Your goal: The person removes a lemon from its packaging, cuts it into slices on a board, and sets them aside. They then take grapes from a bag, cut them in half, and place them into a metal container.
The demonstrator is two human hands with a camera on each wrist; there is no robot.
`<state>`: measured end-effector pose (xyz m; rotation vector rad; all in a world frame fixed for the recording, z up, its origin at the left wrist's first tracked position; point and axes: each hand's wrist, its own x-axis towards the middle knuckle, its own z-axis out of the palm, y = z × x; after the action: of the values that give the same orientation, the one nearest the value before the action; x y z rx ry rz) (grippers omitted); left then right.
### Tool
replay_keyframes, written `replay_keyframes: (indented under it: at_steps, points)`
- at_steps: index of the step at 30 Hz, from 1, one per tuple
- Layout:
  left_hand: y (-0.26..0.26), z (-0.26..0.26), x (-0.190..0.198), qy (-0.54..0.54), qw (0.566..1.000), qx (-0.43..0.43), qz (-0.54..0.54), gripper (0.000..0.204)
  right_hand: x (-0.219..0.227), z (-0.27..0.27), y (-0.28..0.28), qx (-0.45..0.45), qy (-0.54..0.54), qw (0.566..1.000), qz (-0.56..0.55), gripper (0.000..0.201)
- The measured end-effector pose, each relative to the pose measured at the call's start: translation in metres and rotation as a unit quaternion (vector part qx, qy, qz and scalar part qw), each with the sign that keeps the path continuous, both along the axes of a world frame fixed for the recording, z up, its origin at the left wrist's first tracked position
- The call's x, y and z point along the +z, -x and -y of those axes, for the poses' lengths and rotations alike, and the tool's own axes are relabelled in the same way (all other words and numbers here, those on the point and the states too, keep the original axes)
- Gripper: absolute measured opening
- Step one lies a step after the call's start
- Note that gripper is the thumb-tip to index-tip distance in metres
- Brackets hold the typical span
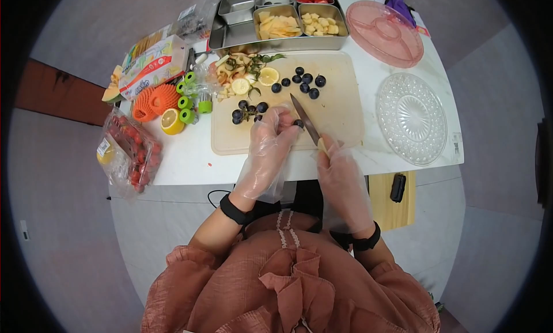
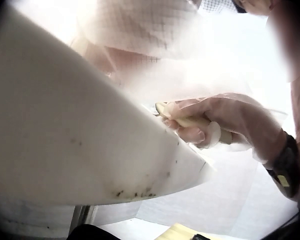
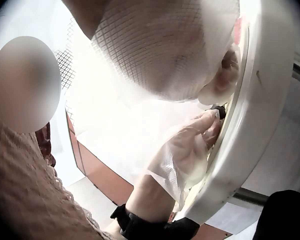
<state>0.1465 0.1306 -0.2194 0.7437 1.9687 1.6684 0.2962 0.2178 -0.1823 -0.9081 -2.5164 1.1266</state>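
Observation:
In the head view my gloved left hand (image 1: pixel 269 146) pinches a dark grape (image 1: pixel 298 123) between thumb and fingers, low over the front of the cutting board (image 1: pixel 340 108). That grape (image 3: pixel 220 111) also shows at the fingertips in the right wrist view. My gloved right hand (image 1: pixel 341 167) grips a knife (image 1: pixel 305 119) by its pale handle, the blade pointing up and left, beside the grape. In the left wrist view the handle (image 2: pixel 192 121) lies within the curled right fingers. A small bunch of grapes (image 1: pixel 243 110) sits left of my left hand, with several loose grapes (image 1: pixel 307 78) farther back.
Lemon halves (image 1: pixel 268 76) and fruit peelings (image 1: pixel 236 68) lie on the board's back left. Behind stands a metal tray (image 1: pixel 282 43) of cut fruit. A clear glass plate (image 1: pixel 412 119) and a pink divided dish (image 1: pixel 368 22) stand right; packed tomatoes (image 1: pixel 138 154) lie left.

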Motion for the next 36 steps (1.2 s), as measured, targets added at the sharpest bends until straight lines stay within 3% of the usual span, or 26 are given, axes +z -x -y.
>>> replay_keyframes:
  at_steps: [6, 27, 36]
  points:
    - [-0.001, 0.002, 0.002, -0.016, 0.998, 0.001, 0.054, 0.026, -0.003, 0.001, 0.001, 0.019, -0.043, 0.999, -0.001, 0.035]
    - [-0.003, -0.001, 0.002, -0.031, 0.999, 0.023, 0.025, 0.043, 0.015, 0.004, 0.003, 0.034, -0.085, 0.993, 0.076, 0.026]
    - [-0.001, 0.0, 0.0, -0.013, 0.999, 0.019, 0.042, 0.038, 0.012, 0.006, -0.003, 0.033, -0.099, 0.992, 0.064, 0.022]
